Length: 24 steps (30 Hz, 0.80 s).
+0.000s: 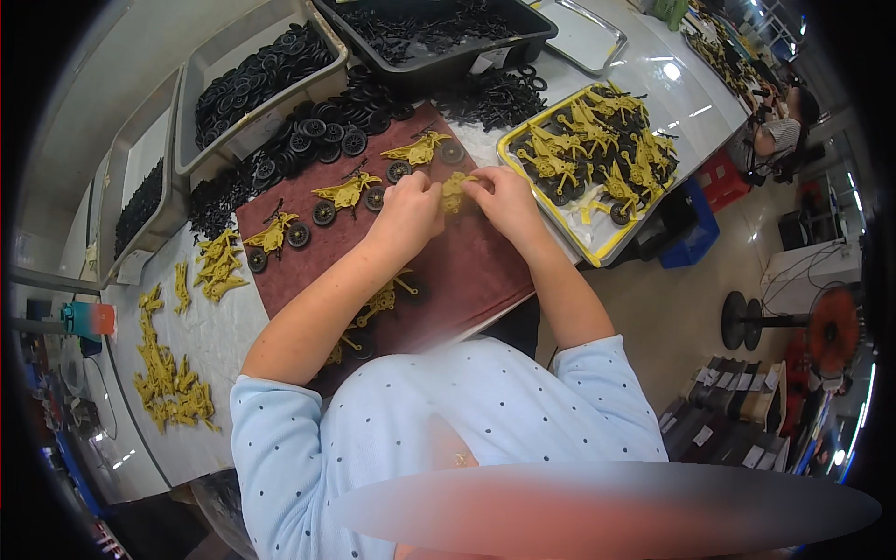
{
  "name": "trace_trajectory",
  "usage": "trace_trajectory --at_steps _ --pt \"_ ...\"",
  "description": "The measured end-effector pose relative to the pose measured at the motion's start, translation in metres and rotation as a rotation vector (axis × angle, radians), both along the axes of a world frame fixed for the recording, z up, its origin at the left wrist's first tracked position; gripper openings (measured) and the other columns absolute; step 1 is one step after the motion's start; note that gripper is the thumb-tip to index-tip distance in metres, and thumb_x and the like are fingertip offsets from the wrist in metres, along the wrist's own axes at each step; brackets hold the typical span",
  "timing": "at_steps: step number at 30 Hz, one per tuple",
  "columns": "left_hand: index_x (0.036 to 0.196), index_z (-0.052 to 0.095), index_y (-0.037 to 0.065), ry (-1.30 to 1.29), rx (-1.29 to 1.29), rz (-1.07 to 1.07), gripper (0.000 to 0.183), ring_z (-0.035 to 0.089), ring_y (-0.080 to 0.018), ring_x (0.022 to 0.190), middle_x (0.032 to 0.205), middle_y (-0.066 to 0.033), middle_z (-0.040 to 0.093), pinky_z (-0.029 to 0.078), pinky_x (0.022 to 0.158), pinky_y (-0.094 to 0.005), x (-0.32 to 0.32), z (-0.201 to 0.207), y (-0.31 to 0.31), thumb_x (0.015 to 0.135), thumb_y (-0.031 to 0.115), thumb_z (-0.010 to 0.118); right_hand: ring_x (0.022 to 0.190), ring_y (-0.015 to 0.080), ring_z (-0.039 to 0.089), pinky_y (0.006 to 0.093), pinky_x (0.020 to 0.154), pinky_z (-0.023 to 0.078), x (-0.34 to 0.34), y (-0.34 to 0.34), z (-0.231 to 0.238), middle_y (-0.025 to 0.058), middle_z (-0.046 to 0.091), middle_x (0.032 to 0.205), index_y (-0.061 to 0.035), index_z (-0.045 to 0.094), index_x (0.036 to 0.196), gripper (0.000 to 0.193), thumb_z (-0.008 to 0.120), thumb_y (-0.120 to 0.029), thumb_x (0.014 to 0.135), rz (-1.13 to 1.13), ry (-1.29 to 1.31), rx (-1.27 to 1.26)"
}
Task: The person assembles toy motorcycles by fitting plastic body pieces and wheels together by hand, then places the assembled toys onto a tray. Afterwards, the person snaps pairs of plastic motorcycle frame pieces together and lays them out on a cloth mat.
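Observation:
Over the dark red cloth (485, 266), a slightly blurred yellow plastic toy motorcycle body (454, 193) is held between my two hands. My left hand (412, 207) has its fingers curled closed at the piece's left side. My right hand (505, 198) pinches its right side between thumb and fingers. Beyond them on the cloth lies a slanting row of yellow toy motorcycle bodies (347, 191) with black handlebar parts, and black wheels (324, 213) beside them. More yellow bodies (381, 301) lie nearer me, partly hidden by my left forearm.
Loose wheels (317, 131) heap along the cloth's far edge before a grey bin of wheels (266, 140). A black bin (448, 70) holds small black parts. At right stands a yellow-rimmed tray (597, 254) of toy motorcycles. Loose yellow bodies (173, 387) lie at left. A person (782, 131) sits far right.

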<state>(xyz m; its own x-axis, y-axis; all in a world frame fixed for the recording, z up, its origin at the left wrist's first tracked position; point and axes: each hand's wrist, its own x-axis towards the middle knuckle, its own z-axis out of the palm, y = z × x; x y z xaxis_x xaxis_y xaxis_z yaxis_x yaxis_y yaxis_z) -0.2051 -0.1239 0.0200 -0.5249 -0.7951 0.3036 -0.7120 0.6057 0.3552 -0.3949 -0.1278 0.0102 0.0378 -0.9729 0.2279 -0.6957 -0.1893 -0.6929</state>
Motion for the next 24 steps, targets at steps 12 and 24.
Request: trace_trajectory --at_steps 12,24 --pt "0.106 0.062 -0.003 -0.013 -0.014 0.002 0.037 0.057 -0.0309 0.097 0.103 -0.0153 0.058 0.046 0.083 -0.0394 -0.002 -0.010 0.000 0.072 0.008 0.070 0.069 0.0203 0.059 0.0310 0.066 0.049 -0.001 0.000 -0.008 0.0118 0.062 0.083 0.0000 0.067 0.095 0.026 0.074 -0.017 0.077 -0.008 -0.081 -0.007" --pt "0.109 0.057 -0.012 -0.093 -0.120 -0.066 0.041 0.057 -0.0311 0.095 0.095 -0.0194 0.060 0.047 0.087 -0.0363 -0.007 -0.018 0.003 0.074 0.009 0.067 0.090 0.0228 0.059 0.0345 0.079 0.049 -0.007 0.009 -0.003 0.0148 0.056 0.114 -0.0054 0.060 0.111 0.042 0.076 -0.015 0.074 0.073 -0.061 -0.117"
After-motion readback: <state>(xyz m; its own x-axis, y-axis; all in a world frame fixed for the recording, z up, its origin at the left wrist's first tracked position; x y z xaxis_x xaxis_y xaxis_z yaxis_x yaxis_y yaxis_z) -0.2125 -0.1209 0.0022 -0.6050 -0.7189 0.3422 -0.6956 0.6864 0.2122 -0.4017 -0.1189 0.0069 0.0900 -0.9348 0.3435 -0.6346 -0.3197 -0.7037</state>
